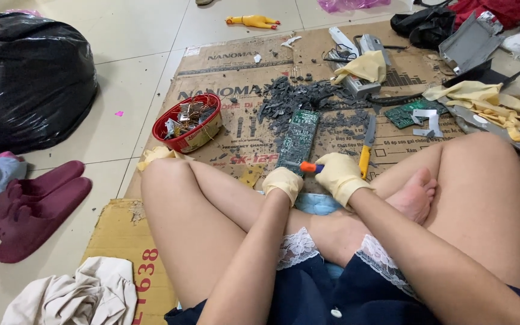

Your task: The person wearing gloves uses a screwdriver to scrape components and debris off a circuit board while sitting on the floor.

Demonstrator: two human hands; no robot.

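We're sitting cross-legged on flattened cardboard [224, 66], both hands in pale yellow gloves at frame centre. Left hand [283, 182] rests on the near end of a long green circuit board [299, 139], fingers curled together, pinning it down. Right hand [339, 174] is closed round an orange-handled tool [309, 167], tip pointing left onto the board's near end; we can't tell the exact finger placement under the glove. The board runs from centre up toward a heap of dark grey broken plastic bits [296, 96]. A yellow-handled knife [366, 147] lies just right of the right hand. A red bowl of metal scraps [188, 123] sits left of centre. Dark red slippers [34, 207] lie at the left edge.
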